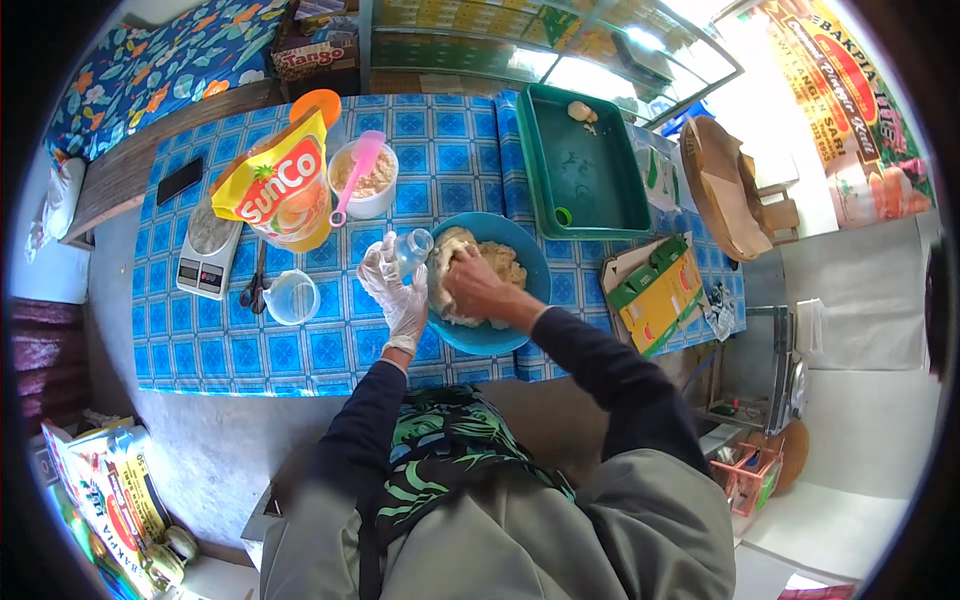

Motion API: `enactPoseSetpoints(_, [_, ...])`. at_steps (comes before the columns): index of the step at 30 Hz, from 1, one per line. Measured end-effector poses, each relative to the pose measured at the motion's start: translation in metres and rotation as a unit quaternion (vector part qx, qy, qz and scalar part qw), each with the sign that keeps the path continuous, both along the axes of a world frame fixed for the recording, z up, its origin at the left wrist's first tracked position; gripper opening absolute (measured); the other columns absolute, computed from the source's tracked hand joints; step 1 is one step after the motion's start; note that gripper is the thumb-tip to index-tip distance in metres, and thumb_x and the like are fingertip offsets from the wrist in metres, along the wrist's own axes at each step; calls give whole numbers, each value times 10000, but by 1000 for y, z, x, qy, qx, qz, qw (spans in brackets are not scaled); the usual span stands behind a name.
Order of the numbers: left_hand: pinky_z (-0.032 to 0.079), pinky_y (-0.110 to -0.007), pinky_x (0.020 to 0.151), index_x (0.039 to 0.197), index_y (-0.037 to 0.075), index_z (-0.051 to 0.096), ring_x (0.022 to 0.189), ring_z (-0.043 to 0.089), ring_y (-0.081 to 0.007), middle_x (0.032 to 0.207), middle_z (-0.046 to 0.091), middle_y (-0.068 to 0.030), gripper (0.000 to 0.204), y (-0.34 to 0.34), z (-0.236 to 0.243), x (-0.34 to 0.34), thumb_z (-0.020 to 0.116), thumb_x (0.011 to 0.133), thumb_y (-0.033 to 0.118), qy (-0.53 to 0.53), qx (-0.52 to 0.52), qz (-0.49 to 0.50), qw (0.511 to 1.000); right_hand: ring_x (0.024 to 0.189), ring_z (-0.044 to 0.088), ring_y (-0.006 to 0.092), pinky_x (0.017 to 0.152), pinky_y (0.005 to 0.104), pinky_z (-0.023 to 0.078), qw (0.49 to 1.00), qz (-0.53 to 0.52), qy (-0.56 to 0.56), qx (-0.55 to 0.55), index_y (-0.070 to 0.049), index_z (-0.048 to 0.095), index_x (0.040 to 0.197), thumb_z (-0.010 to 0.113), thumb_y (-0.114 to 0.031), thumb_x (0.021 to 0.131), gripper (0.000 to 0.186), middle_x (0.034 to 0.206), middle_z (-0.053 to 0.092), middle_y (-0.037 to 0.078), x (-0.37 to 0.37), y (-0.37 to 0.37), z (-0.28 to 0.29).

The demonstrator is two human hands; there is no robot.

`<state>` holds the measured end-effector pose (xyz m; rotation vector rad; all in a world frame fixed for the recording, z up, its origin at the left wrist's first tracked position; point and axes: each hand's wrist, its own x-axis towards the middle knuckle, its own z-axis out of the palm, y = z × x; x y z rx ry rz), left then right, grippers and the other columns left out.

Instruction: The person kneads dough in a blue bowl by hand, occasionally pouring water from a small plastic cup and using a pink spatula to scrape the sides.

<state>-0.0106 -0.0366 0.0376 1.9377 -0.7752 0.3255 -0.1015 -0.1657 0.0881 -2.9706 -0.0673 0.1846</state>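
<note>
A round blue basin (538, 270) near the table's front edge holds pale, lumpy dough (508, 262). My bare right hand (484, 288) reaches into it, its fingers curled and pressed into the dough. At the basin's left rim, my left hand (392, 292) wears a thin clear glove. Its fingers are wrapped round a small clear bottle (414, 246), tilted with one end toward the dough. I cannot make out how much liquid the bottle holds.
Left of the basin are a handled plastic cup (293, 298), scissors (256, 285), a kitchen scale (207, 268), a yellow oil pouch (285, 190) and a white tub (372, 198) with a pink spatula (362, 170). Rightward stand a green tray (590, 185) and folded cartons (655, 298).
</note>
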Motion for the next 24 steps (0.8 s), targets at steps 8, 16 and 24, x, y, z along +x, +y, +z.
enactPoseSetpoints(8, [349,-518,970,1440,129,408,1148,423,-363,1280,441,-152,769,0,-6,2,748,750,142,19,17,22,999,880,633,345,878,532,408,996,-56,1,-63,-70,681,737,686,-209,707,142,781,665,170,12,16,-80])
enactPoseSetpoints(16, [346,-530,965,1444,145,403,1123,419,-371,1263,439,-156,777,2,0,-1,741,745,121,16,3,18,1000,706,661,344,567,473,478,977,-172,-79,101,-33,656,690,668,-166,712,135,709,644,213,10,4,-76])
enactPoseSetpoints(24, [340,-505,989,1439,115,396,1140,411,-346,1269,435,-133,761,3,0,0,741,762,146,28,3,-8,1000,933,642,335,788,499,490,962,-228,-92,116,11,681,907,746,-168,672,303,880,663,203,-91,-24,-2])
